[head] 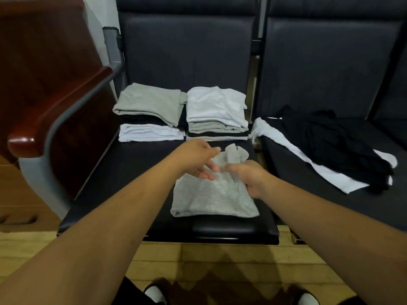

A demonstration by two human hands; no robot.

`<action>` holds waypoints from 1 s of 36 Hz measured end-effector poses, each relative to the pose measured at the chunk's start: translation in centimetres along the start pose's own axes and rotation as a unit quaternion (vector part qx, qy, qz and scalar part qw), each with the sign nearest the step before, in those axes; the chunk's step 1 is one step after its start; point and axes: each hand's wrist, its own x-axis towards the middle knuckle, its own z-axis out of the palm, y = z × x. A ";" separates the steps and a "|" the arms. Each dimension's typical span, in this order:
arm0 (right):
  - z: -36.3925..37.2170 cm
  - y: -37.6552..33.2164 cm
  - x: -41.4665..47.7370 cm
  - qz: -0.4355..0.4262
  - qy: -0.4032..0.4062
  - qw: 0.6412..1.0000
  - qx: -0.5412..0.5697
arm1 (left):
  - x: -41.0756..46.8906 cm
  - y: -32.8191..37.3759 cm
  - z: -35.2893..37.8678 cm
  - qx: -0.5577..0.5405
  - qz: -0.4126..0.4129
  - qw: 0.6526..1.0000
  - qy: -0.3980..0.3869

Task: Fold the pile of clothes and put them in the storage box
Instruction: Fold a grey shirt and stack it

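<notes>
Head view: right hand (pixel 251 177) grips grey garment (pixel 209 200) near seat (pixel 132 172) front edge.

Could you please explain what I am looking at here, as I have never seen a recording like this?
There is no machine here: a person wears one wide-angle camera on the head, looking forward and down, so the two bare forearms are their own. They are folding clothes on a black seat. The right hand grips a grey garment lying partly folded on that seat; the left hand holds its fingers stretched out against the cloth. Behind stand a left stack and a right stack of folded clothes. On the next seat to the right lies a loose pile of black and white clothes, not yet folded. No storage box is in view.
</notes>
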 end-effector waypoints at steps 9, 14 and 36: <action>-1.4 0.3 0.4 -0.049 0.107 0.990 -0.082 | 2.0 -4.6 -3.0 0.128 -0.085 0.977 0.149; -1.6 0.8 0.7 -0.039 0.144 0.982 -0.112 | 1.9 -5.3 -2.0 -0.037 -0.127 0.985 0.111; 1.6 -3.1 -2.7 0.044 -0.153 0.948 0.274 | 0.1 -0.2 -3.3 -0.476 0.003 0.877 -0.067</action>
